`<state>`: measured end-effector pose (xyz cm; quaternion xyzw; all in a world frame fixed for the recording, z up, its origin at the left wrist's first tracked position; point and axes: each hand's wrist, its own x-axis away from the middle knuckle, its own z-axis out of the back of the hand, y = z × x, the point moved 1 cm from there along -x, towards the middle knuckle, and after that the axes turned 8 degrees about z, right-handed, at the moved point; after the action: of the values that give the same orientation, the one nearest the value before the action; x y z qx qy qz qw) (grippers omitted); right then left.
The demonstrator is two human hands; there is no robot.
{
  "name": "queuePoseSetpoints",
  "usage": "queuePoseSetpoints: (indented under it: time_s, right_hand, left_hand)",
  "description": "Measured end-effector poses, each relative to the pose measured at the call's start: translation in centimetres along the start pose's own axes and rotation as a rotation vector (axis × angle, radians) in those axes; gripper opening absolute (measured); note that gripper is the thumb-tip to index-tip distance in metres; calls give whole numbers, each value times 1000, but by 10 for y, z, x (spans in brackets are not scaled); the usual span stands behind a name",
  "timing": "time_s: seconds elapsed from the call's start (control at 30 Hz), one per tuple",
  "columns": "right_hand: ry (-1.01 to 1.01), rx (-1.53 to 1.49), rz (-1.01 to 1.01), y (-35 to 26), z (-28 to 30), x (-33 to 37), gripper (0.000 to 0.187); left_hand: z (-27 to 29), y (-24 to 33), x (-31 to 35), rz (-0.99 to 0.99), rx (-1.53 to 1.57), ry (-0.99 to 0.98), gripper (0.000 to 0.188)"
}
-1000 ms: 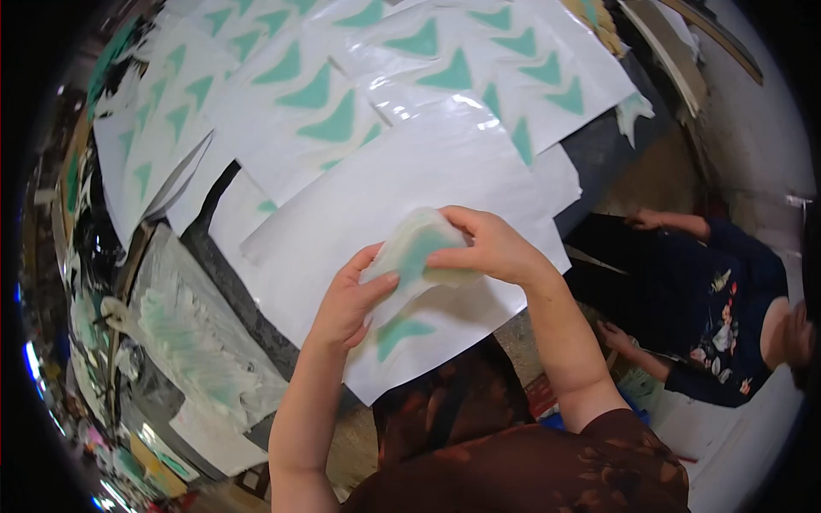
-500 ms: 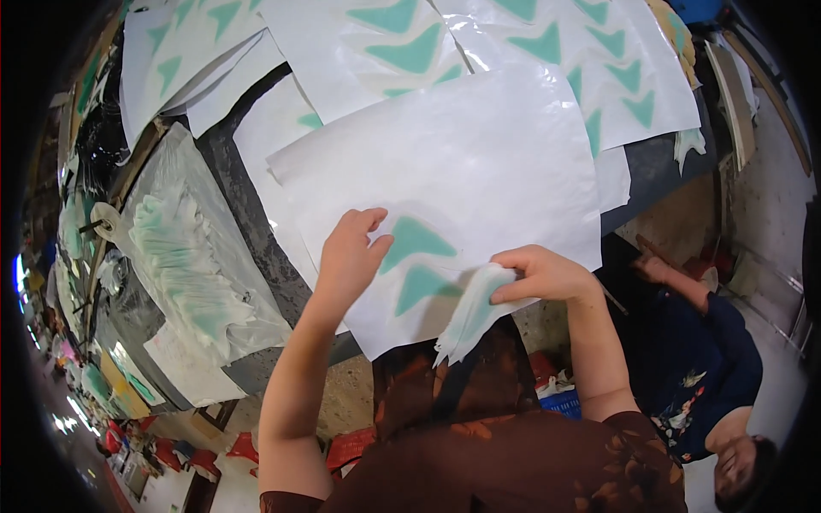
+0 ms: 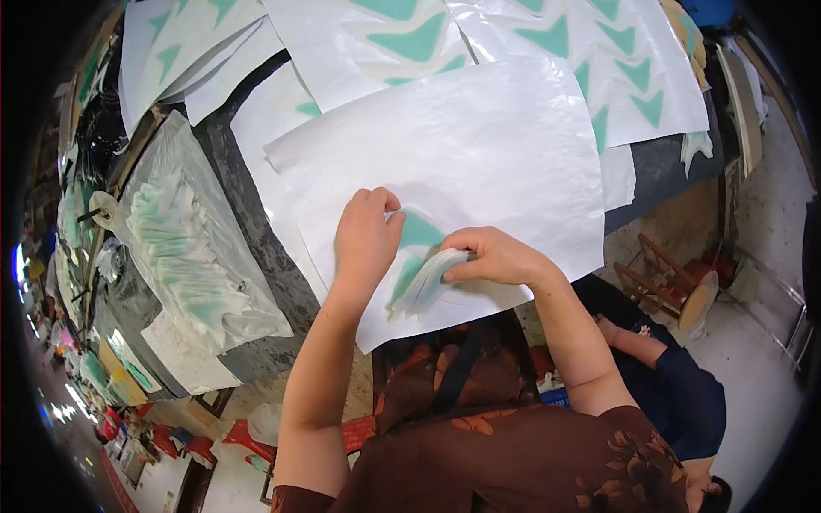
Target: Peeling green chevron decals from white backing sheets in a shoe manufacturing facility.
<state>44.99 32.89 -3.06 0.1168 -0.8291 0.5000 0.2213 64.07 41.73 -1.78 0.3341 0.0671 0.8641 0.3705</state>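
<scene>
A large white sheet [image 3: 445,145] lies in front of me, with green arrowhead-shaped pieces on its near part. My left hand [image 3: 366,232] has its fingers curled in toward the thumb, right at the upper left tip of one green piece [image 3: 421,229]. Whether that tip is pinched between them cannot be made out. In my right hand [image 3: 496,255] is a fanned stack of thin white-and-green cut pieces [image 3: 424,280], gripped between thumb and fingers. The stack hangs over a second green piece [image 3: 405,275], covering part of it.
More white sheets with green shapes [image 3: 410,41] spread over the dark table [image 3: 256,359]. On the left lies a clear plastic bag [image 3: 192,256] full of similar pieces. A co-worker in dark clothing [image 3: 684,385] sits close on my right, by a wooden stool [image 3: 697,301].
My right hand has moved left with the stack, now over the lower green piece. The left hand has shifted slightly right and its fingers have closed. The co-worker has leaned lower.
</scene>
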Motion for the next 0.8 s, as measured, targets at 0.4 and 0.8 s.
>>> queuePoseSetpoints:
  time_s: [0.4, 0.8]
  right_hand:
    - [45, 53, 95, -13, -1, -7, 23]
    - [298, 106, 55, -15, -19, -39, 50]
  left_hand:
    - [4, -11, -6, 214, 440, -224, 36]
    - [19, -11, -4, 329, 857, -418, 32]
